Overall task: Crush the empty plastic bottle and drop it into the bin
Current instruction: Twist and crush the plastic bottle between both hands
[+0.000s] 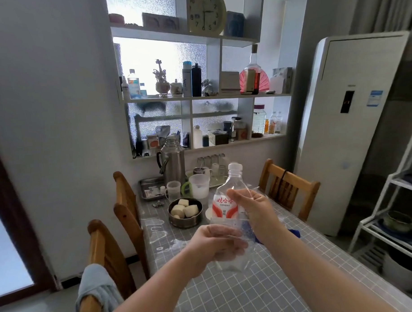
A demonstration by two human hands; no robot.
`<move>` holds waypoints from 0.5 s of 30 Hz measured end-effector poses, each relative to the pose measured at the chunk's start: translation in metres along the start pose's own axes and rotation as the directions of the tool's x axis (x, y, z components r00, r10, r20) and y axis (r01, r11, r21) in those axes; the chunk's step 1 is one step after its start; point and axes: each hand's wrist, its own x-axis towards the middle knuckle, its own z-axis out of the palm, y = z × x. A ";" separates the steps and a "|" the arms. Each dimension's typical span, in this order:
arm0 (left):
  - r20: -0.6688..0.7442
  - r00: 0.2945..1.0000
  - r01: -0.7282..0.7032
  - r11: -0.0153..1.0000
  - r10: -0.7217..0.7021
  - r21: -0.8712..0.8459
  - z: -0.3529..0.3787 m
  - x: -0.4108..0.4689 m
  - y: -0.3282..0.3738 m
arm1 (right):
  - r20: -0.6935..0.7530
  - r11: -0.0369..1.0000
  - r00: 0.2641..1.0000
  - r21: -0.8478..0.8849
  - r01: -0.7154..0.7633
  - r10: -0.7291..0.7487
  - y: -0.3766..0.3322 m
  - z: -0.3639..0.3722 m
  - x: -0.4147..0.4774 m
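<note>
Now both hands closed on bottle (225, 207), left hand (217, 245) at base, right hand (253, 206) mid-body.

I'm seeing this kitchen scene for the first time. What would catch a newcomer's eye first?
The clear plastic bottle with a red and white label, held upright above the grey tiled table: the left hand grips its base, the right hand its middle. Behind it on the table sits a metal bowl of pale chunks, and a big round clock stands on the top shelf.

Grey tiled table (228, 292); on it a metal bowl (185, 215) of buns, flask (172, 160), tray (151, 188), plastic cups (199, 186).
</note>
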 end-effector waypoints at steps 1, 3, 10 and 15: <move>-0.003 1.000 -0.001 1.000 0.001 -0.010 0.001 0.000 0.000 | 0.003 1.000 1.000 0.000 0.009 -0.009 0.000 -0.001 0.000; -0.004 1.000 0.008 1.000 -0.008 -0.016 0.003 0.000 0.001 | 0.013 1.000 1.000 -0.001 0.024 -0.024 -0.002 -0.001 -0.001; 0.009 0.999 0.035 0.998 -0.034 -0.052 0.005 -0.003 0.005 | 0.002 0.997 0.999 -0.062 0.037 -0.037 -0.006 0.002 -0.004; 0.019 0.996 0.084 0.995 -0.083 -0.055 0.003 -0.005 0.004 | -0.029 0.997 0.999 -0.082 0.011 -0.013 -0.003 0.002 -0.004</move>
